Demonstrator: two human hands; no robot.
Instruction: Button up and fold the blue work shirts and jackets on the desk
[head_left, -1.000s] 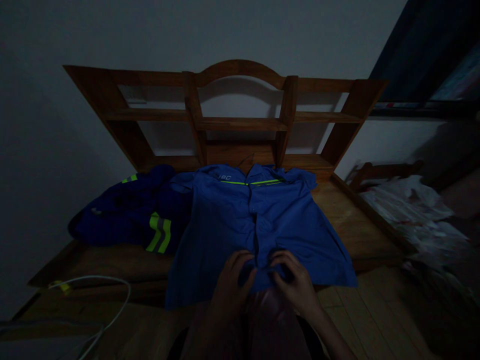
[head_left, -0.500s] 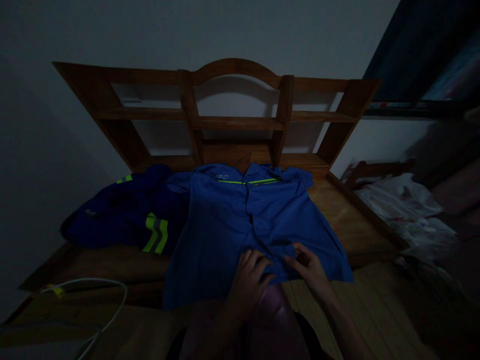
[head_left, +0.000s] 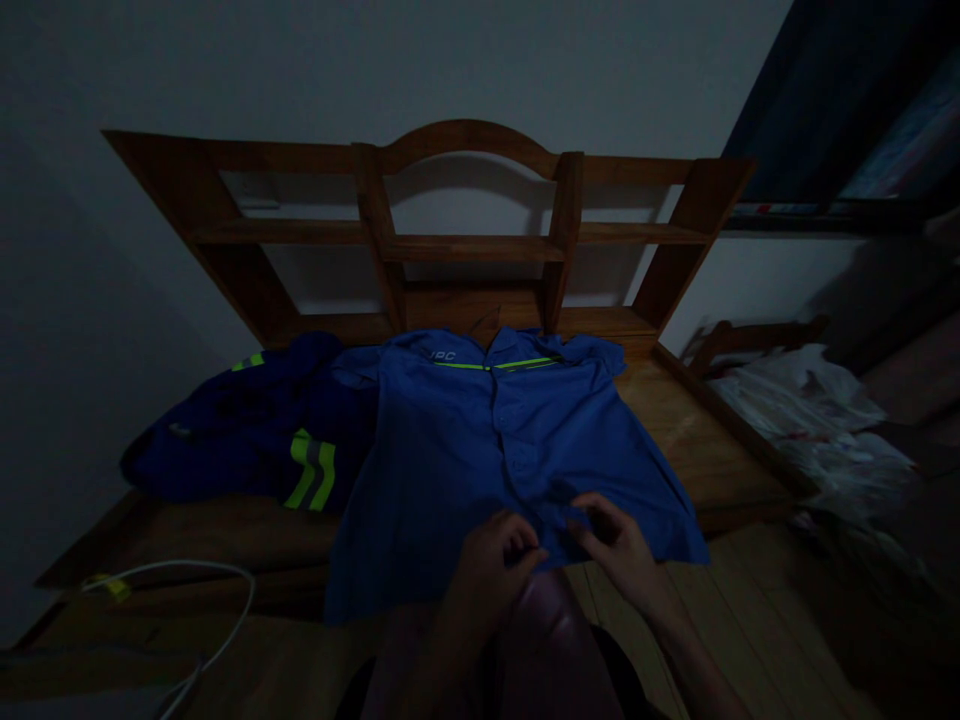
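A blue short-sleeved work shirt (head_left: 442, 480) lies spread face up on the wooden desk, its collar towards the shelf and its lower hem hanging over the front edge. Yellow-green piping and pale letters run across its chest. My left hand (head_left: 499, 560) is curled at the bottom of the front opening, thumb against the fingers, pinching the hem cloth. Just right of it, my right hand (head_left: 615, 545) grips the other front edge of the shirt between thumb and forefinger. The room is dim, so the fingertips and any button there are hard to make out.
Left of the shirt lies a crumpled dark blue garment (head_left: 232, 430) with reflective yellow-green bands. A wooden shelf (head_left: 472, 245) rises behind. A white cable (head_left: 225, 570) loops at lower left. White plastic bags (head_left: 810, 400) sit at right. My knees are below the desk edge.
My left hand has drawn slightly down and left, its fingers curling tighter. The right hand has shifted slightly down, still at the shirt's front edge. The shirt lies almost as before.
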